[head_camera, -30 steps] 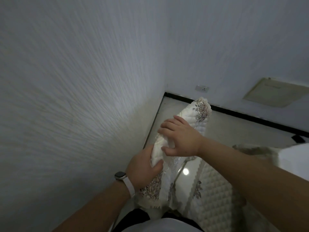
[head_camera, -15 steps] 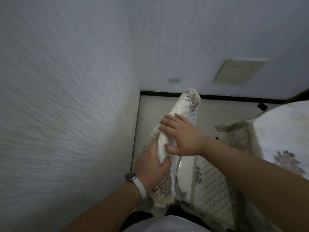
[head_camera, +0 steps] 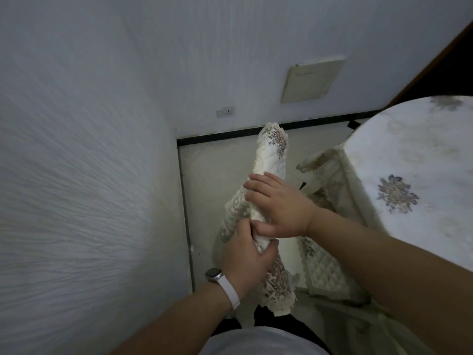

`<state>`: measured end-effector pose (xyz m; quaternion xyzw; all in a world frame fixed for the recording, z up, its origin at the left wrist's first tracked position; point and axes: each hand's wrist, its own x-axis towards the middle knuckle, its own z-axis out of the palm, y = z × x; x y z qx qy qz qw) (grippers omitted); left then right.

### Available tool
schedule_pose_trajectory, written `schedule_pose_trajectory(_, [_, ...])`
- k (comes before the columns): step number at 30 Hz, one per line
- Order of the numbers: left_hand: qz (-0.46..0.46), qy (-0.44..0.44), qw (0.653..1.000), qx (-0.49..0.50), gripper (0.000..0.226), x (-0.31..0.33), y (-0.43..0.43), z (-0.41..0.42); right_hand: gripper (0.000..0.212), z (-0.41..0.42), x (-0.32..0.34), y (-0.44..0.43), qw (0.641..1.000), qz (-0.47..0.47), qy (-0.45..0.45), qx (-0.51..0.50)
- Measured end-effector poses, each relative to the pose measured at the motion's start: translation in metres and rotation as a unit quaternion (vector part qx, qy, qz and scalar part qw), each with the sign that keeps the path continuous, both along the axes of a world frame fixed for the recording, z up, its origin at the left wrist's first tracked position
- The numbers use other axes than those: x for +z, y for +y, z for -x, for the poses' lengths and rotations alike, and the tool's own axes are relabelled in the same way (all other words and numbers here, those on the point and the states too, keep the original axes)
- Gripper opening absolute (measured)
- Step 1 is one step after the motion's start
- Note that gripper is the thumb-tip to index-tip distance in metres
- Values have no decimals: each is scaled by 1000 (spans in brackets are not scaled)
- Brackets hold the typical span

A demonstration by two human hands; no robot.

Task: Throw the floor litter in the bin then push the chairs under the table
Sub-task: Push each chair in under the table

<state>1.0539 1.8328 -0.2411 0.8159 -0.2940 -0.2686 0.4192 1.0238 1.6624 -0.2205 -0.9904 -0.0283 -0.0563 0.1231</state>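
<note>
A chair with a cream quilted cover and floral lace stands in front of me, its backrest (head_camera: 272, 147) running away toward the far wall. My left hand (head_camera: 245, 257), with a white watch on the wrist, grips the near part of the backrest top. Just beyond it, my right hand (head_camera: 279, 203) holds the same top edge, fingers over the far side and thumb on the near side. The quilted seat (head_camera: 322, 267) lies to the right, toward the table (head_camera: 409, 175), which wears a white floral cloth. No litter or bin is in view.
A textured white wall (head_camera: 76, 175) runs close along the left. The far wall has a socket (head_camera: 225, 111), a beige panel (head_camera: 311, 80) and a black skirting. Pale tiled floor (head_camera: 215, 175) shows between the chair and the walls. A lacy cloth edge (head_camera: 322, 160) hangs beside the table.
The view has swung to the right, bringing the table into sight. Both hands keep the same hold on the chair back, which now lies closer to the table.
</note>
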Motion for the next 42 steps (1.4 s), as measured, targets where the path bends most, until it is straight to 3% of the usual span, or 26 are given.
schedule_pose_trajectory(12, [25,48,995,-89,39,-7,-11,11,58,32,2,-14,999,20,29,-17])
schedule_pose_trajectory(15, [-22,8,992,-125,47,-6,-11,-4,58,33,0,-16,999,18,25,-13])
schedule_pose_trajectory(19, [-24,-66,975,-212,40,5,-8,-34,58,34,-2,-21,999,8,37,-2])
schedule_pose_trajectory(24, [1,-182,968,-176,52,16,-23,-87,58,39,-4,-20,998,-30,44,-20])
schedule_pose_trajectory(27, [11,-239,946,-217,54,26,-43,-107,65,40,-5,-11,996,-67,21,-54])
schedule_pose_trajectory(31, [36,-325,870,-368,59,34,-81,-127,75,53,-13,5,973,-167,-14,-156])
schedule_pose_trajectory(35, [43,-391,726,-564,71,35,-130,-153,87,63,-19,15,931,-256,1,-262])
schedule_pose_trajectory(38, [67,-417,623,-659,82,30,-165,-168,85,62,-15,19,911,-280,17,-304])
schedule_pose_trajectory(40, [115,-422,577,-690,79,24,-183,-176,81,61,-9,21,895,-283,16,-345])
schedule_pose_trajectory(42, [185,-415,552,-699,68,15,-196,-181,77,59,-5,25,862,-299,15,-408])
